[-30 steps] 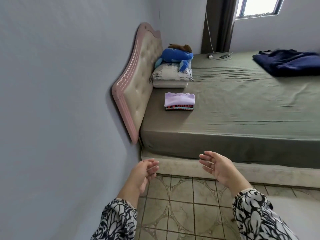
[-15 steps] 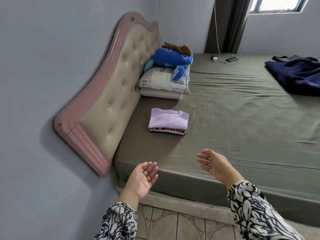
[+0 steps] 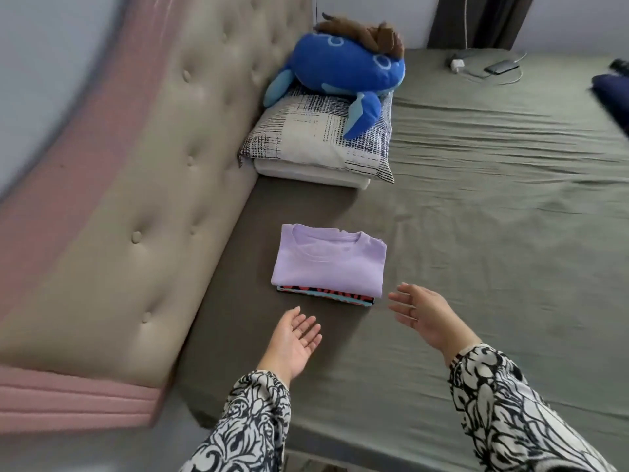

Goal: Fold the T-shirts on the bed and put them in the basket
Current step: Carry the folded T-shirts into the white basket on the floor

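Lilac folded T-shirt (image 3: 329,262), one, tops a stack of at least two on your bed (image 3: 493,233); under it a dark printed T-shirt (image 3: 326,295) shows only its front edge, so you cannot tell whether more lie between. The stack sits near the bed's head end, a little way in from the near edge, just off the tufted headboard (image 3: 146,206). Your left hand (image 3: 292,342), palm up with fingers relaxed and spread, holds nothing just short of the stack's near edge. Your right hand (image 3: 425,315), equally loose and holding nothing, is beside the stack's near right corner. Bare sheet lies open to the right. Beyond the stack toward the far edge: one checked pillow (image 3: 323,141) on a plain one, one blue plush toy (image 3: 343,68) on top. Far side: one phone (image 3: 502,67) on a cable with a charger (image 3: 456,64). Dark blue fabric (image 3: 612,97) at the right edge.
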